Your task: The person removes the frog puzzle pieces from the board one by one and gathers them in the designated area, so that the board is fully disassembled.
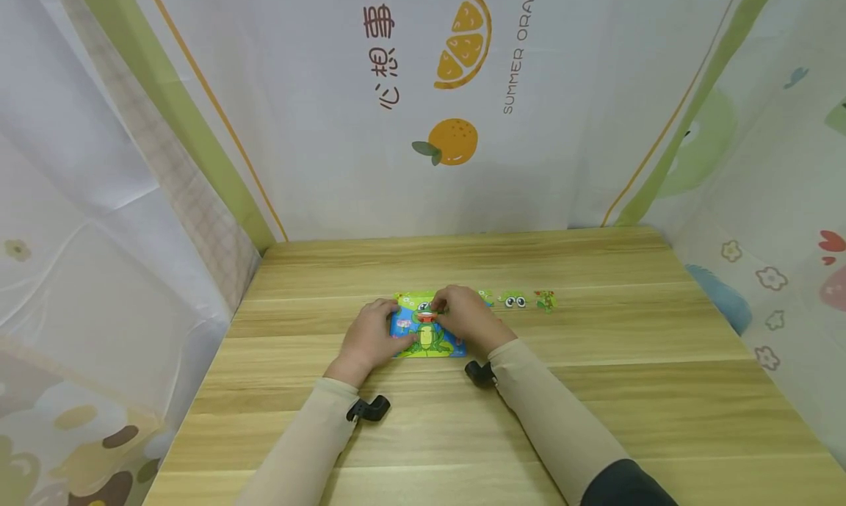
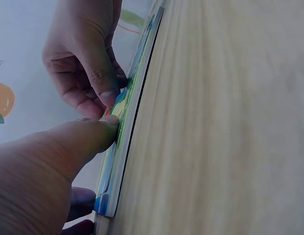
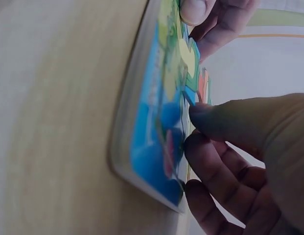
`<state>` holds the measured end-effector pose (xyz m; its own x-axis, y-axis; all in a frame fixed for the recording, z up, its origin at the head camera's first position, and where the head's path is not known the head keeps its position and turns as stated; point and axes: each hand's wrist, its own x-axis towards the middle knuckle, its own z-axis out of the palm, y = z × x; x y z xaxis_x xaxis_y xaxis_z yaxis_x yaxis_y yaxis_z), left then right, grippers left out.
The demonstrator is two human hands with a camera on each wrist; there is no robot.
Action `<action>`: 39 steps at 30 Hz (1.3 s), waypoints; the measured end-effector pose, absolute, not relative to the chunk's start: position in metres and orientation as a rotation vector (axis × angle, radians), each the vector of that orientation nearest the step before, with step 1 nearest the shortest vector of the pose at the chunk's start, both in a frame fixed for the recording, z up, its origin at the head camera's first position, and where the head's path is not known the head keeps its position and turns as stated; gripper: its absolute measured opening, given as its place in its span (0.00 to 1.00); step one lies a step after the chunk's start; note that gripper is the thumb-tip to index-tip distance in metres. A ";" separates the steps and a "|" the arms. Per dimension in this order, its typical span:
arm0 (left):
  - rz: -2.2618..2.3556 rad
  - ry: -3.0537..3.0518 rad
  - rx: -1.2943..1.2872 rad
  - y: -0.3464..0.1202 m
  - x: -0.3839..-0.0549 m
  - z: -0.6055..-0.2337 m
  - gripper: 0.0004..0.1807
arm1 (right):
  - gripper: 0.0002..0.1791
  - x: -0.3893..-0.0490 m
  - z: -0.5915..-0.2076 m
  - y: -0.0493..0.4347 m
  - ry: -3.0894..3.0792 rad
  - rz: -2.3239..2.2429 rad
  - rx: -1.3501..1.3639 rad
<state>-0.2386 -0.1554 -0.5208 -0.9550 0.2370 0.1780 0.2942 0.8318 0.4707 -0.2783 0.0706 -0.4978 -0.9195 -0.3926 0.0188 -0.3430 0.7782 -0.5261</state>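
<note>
A flat puzzle board [image 1: 426, 338] with a green frog on a blue ground lies on the table between both hands. My left hand [image 1: 371, 340] holds it at the left side, fingers along the edge and the thumb [image 2: 95, 134] on the frog's belly. From the upper right, my right hand [image 1: 471, 316] pinches a puzzle piece [image 3: 203, 83] with part of the red mouth between thumb and fingers. That piece stands slightly raised off the board in the right wrist view. The right fingers cover the board's upper right part.
Right of the board lie loose puzzle pieces: one with big eyes [image 1: 515, 301], a red and green one [image 1: 546, 300], and a partly hidden green and blue one [image 1: 487, 297]. The wooden table [image 1: 297, 271] meets a printed white curtain [image 1: 344, 175] at its far edge.
</note>
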 end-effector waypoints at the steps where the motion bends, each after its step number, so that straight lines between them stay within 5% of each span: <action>1: -0.769 -2.899 -0.421 -0.155 -0.239 -0.521 0.41 | 0.04 -0.278 -0.498 0.071 2.885 -0.812 -0.598; 39: -0.792 -2.896 -0.421 -0.156 -0.239 -0.523 0.41 | 0.02 -0.272 -0.486 0.104 2.906 -0.840 -0.555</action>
